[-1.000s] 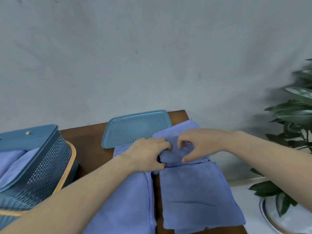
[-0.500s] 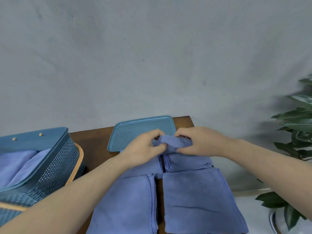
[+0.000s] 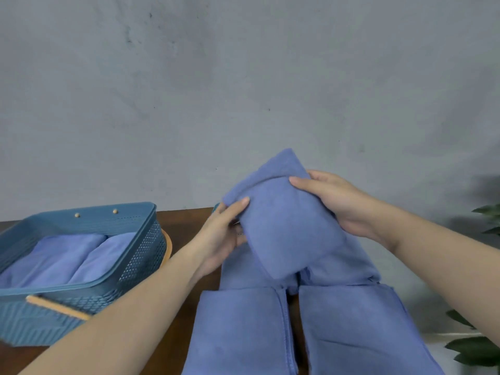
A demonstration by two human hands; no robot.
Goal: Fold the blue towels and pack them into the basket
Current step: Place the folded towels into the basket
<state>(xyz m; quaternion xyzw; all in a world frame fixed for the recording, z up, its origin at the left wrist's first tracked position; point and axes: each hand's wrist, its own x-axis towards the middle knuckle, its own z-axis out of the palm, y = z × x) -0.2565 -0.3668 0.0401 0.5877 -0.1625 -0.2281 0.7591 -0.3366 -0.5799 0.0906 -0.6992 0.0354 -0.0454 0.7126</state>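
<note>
A folded blue towel (image 3: 284,223) is lifted above the table, tilted, held between both hands. My left hand (image 3: 221,236) grips its left edge with the thumb on top. My right hand (image 3: 335,204) grips its right side, fingers curled over the top. Under it, several more blue towels (image 3: 351,328) lie flat on the table, two in front side by side and others behind them. The blue perforated basket (image 3: 140,255) stands at the left with folded blue towels (image 3: 62,258) inside.
The brown wooden table (image 3: 184,220) ends close behind the towels at a grey wall. A sliver of a blue tray (image 3: 216,207) shows behind my left hand. Plant leaves (image 3: 476,347) stand off the table's right side. The basket has a tan handle (image 3: 56,307).
Both hands have raised the folded towel off the pile and up in front of the wall. The view has tilted, so the basket's inside shows more and the blue tray is almost hidden.
</note>
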